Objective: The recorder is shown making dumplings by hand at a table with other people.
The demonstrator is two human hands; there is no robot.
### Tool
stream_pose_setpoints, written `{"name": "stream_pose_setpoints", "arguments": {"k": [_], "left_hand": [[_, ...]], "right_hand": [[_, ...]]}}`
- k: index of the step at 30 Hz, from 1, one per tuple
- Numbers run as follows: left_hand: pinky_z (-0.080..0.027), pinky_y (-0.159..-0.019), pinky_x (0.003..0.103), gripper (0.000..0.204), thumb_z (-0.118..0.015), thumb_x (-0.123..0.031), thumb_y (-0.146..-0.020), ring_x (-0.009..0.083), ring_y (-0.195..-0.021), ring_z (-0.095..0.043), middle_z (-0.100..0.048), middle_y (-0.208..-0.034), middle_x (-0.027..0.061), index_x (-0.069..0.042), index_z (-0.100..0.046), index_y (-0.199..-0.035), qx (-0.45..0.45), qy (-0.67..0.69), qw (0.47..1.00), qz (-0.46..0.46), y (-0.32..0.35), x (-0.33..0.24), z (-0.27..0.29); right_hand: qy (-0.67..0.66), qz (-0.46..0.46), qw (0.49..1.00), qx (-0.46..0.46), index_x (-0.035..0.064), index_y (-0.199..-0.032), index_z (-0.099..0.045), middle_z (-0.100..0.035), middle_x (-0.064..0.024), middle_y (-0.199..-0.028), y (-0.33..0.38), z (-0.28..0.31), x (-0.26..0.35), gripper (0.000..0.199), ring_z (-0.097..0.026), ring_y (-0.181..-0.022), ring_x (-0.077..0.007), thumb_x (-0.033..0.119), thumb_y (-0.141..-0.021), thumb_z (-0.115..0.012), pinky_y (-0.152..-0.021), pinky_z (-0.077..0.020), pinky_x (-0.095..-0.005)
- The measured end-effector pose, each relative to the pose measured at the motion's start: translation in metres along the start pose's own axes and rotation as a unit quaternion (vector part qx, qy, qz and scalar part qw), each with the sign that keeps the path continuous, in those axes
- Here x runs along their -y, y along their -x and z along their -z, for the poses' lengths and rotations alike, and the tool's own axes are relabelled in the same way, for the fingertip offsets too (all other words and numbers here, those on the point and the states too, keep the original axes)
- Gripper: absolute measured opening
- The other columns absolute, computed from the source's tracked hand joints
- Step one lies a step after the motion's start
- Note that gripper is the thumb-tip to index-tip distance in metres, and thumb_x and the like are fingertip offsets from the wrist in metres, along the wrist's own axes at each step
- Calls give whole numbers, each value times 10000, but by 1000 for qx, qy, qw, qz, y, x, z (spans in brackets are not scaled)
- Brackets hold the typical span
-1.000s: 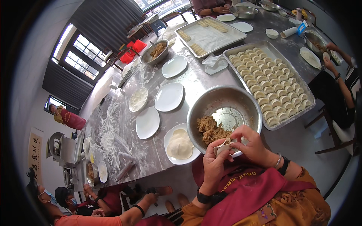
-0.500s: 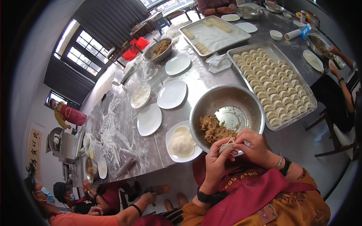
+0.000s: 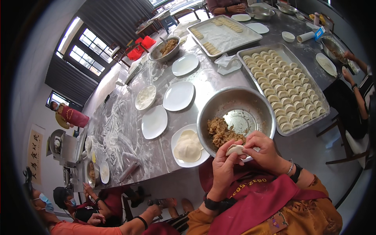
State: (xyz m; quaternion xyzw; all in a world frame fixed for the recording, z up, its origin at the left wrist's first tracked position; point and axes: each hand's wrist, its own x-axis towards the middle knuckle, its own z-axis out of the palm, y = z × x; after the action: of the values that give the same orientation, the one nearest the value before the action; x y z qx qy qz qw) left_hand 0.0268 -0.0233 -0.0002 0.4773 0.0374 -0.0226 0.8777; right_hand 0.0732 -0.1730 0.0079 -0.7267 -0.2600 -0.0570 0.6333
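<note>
Between the fingertips of both hands is a pale dumpling point(image 3: 235, 149), its wrapper folded over, just above the near rim of a steel mixing bowl point(image 3: 253, 102). My left hand point(image 3: 224, 163) cradles the dumpling from the left with thumb and fingers closed on it. From the right, my right hand point(image 3: 263, 148) pinches its edge; a small white piece showing by those fingers is too hidden to name. Brown minced filling point(image 3: 222, 132) is heaped on the bowl's left side. Left of the bowl, a stack of round dough wrappers point(image 3: 188, 146) lies on a white plate point(image 3: 178, 157).
A metal tray point(image 3: 322, 118) of dumpling rows stands right of the bowl. Behind it is a partly filled tray point(image 3: 225, 37). White plates point(image 3: 179, 96) and another filling bowl point(image 3: 172, 55) stand on the floury steel table point(image 3: 129, 113). Co-workers sit at the right, far side and lower left.
The wrapper was more upright and partly hidden by fingers; now it lies flatter, with its pale side showing. My fingers have shifted slightly along its edge. At lower left a co-worker's arm has moved.
</note>
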Motion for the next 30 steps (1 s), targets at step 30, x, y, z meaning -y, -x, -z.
{"name": "stream_pose_setpoints", "arguments": {"k": [30], "left_hand": [[-452,-636,173,398,-521,-4,-868,84,-834,-575,-580,-1092,72,-39,-431,-1254,37,-137,987,-69,1,-1,-4]], "right_hand": [[-42,-63,997,-3,28,-797,-591,-517,-52,-809,-4,-2,8,100,-509,-627,-94,0,-737,-667,-527,-412,-218]]}}
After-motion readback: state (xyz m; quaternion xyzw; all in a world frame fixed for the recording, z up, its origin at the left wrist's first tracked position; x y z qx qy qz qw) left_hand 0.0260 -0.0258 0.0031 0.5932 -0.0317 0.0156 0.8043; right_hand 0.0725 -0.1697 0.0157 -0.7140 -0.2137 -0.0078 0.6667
